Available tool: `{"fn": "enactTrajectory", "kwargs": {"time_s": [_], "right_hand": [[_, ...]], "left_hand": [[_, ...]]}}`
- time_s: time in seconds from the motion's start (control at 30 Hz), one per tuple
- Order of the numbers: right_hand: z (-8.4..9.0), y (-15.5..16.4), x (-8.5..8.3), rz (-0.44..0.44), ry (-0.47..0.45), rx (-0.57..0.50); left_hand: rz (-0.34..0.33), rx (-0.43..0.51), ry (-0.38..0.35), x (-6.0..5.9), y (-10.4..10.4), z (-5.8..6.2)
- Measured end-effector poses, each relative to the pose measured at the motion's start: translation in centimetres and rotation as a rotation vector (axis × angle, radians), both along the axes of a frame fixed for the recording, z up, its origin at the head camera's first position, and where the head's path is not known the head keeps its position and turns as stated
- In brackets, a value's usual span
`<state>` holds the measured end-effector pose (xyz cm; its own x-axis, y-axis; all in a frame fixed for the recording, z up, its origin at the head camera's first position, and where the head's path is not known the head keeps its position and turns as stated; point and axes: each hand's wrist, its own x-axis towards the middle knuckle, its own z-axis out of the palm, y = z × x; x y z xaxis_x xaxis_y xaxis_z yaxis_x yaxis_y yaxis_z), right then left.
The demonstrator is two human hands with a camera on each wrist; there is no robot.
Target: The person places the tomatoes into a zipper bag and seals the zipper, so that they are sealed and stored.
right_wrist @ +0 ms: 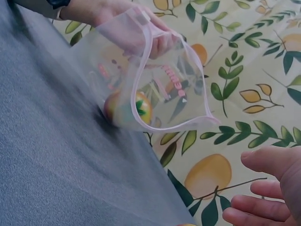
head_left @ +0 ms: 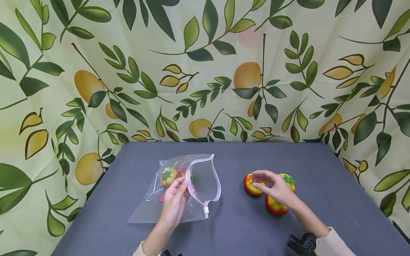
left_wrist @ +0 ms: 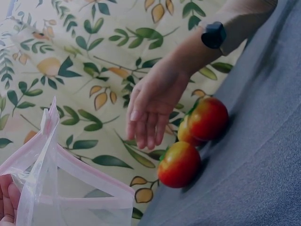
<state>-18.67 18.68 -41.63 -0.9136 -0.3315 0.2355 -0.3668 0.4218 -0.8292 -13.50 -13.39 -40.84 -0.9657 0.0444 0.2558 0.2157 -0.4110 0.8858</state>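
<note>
A clear zip bag (head_left: 179,199) with a pink rim lies on the grey table (head_left: 237,227), its mouth held open towards the right. My left hand (head_left: 180,186) pinches the rim near the opening. One yellow-red toy fruit (head_left: 168,176) sits inside the bag, also seen in the right wrist view as the bagged fruit (right_wrist: 127,107). To the right lie three red-yellow toy fruits: one (head_left: 251,185), another (head_left: 275,207), a third (head_left: 288,179). My right hand (head_left: 266,181) hovers over them, fingers relaxed and spread, holding nothing. Whether it touches the left fruit is unclear.
A leaf-and-lemon patterned cloth (head_left: 205,71) hangs behind and on both sides of the table. Bare grey tabletop lies between the bag and the fruits and along the front edge. A dark device (head_left: 302,243) is strapped at my right wrist.
</note>
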Motion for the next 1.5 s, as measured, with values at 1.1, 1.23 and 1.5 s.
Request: {"fn": "enactTrajectory", "kwargs": {"time_s": [1.1,1.23,1.5], "right_hand": [[0.7,3.8,-0.3,-0.164,0.059,0.076],[0.4,4.3,-0.5,-0.161,0.070,0.066],[-0.1,5.2,-0.6,-0.158,0.114,0.041]], "left_hand": [[0.006,0.006,-0.026,0.0,0.2,-0.1],[0.011,0.003,-0.032,0.1,0.2,-0.1],[0.009,0.001,-0.023,0.0,0.1,-0.1]]}}
